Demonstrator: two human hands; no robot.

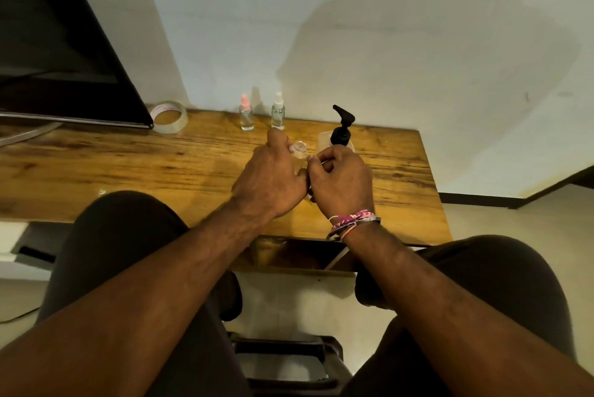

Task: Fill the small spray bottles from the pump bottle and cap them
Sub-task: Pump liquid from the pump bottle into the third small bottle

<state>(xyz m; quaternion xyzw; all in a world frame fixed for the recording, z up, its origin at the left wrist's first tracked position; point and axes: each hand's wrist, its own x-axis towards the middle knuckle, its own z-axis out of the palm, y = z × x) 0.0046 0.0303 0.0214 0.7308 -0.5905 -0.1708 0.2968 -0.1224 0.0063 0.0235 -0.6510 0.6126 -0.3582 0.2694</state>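
My left hand (271, 176) grips a small clear spray bottle (299, 154) over the wooden table (128, 165); only the bottle's open neck shows between my hands. My right hand (340, 181) sits against it with fingers curled, the fingertips pinching at the bottle's side. Whether it holds a cap is hidden. The pump bottle (340, 134) with its black pump head stands just behind my right hand. Two capped small spray bottles stand at the table's back edge: one with a pink cap (246, 113), one with a white cap (278, 112).
A roll of clear tape (168, 117) lies at the back left beside a dark monitor (58, 52). The white wall rises right behind the table. The table's right edge is near the pump bottle. My knees are under the front edge.
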